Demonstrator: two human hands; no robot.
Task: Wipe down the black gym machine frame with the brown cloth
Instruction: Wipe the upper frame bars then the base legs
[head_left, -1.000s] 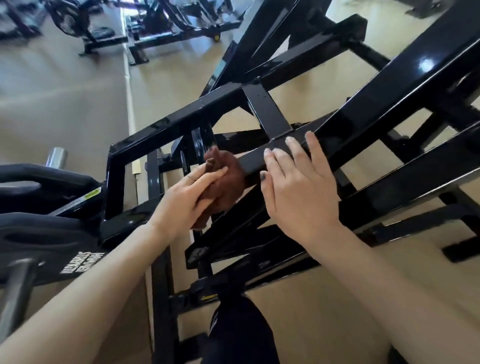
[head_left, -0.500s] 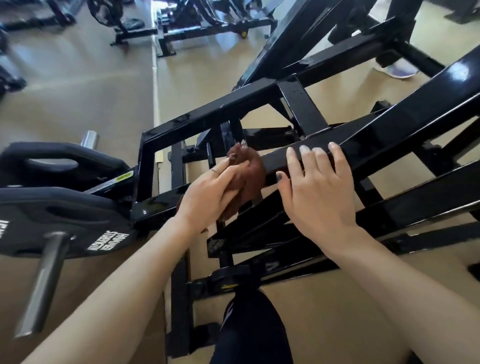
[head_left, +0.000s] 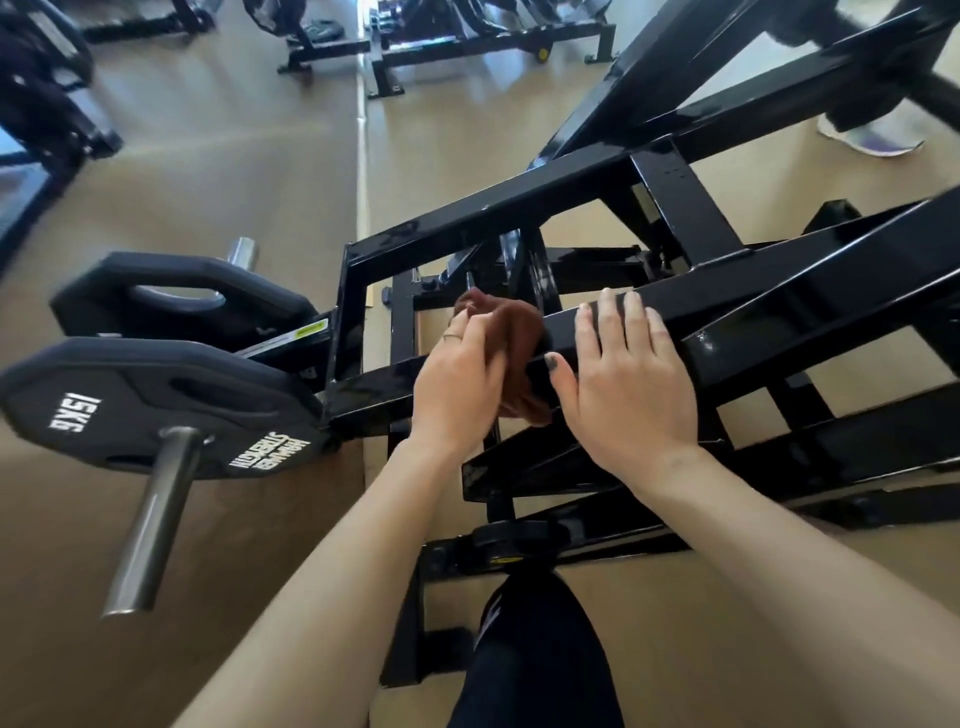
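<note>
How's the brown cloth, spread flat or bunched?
Bunched. The brown cloth sits wadded in folds under the left hand, pressed against the black frame; no flat spread shows.

weight plate (head_left: 156, 405) reads "15KG", "HAMMER STRENGTH"
</note>
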